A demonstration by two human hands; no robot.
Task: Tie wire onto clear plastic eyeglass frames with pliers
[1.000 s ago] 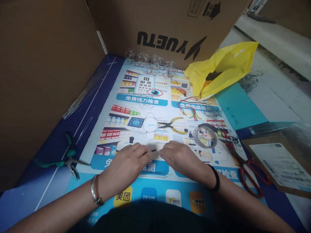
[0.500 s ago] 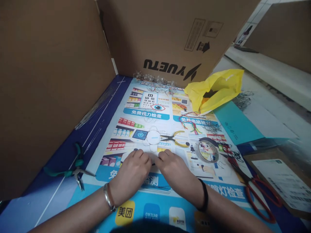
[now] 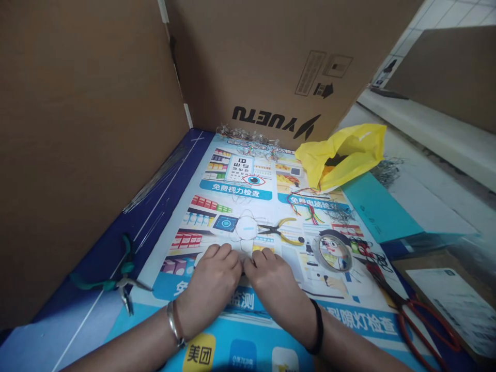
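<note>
My left hand [image 3: 211,284] and my right hand [image 3: 273,281] rest side by side on a printed poster [image 3: 240,196], knuckles up, fingers curled and fingertips pressed together between them. What they pinch is hidden by the fingers. A metal bangle sits on the left wrist and a black band on the right. Just beyond the fingertips lies a white wire flower shape [image 3: 246,228], with yellow-handled pliers [image 3: 284,232] touching its right side.
Green-handled pliers [image 3: 120,279] lie at the left. A clear tape roll [image 3: 333,252] and red-handled scissors [image 3: 418,320] lie at the right. A yellow bag [image 3: 344,152], coloured wires [image 3: 306,206] and a teal folder [image 3: 382,212] sit further back. Cardboard walls [image 3: 77,129] close off the left and back.
Both hands have drawn closer until the fingertips meet, and the short dark piece seen between them earlier is now covered. The camera has tilted upward.
</note>
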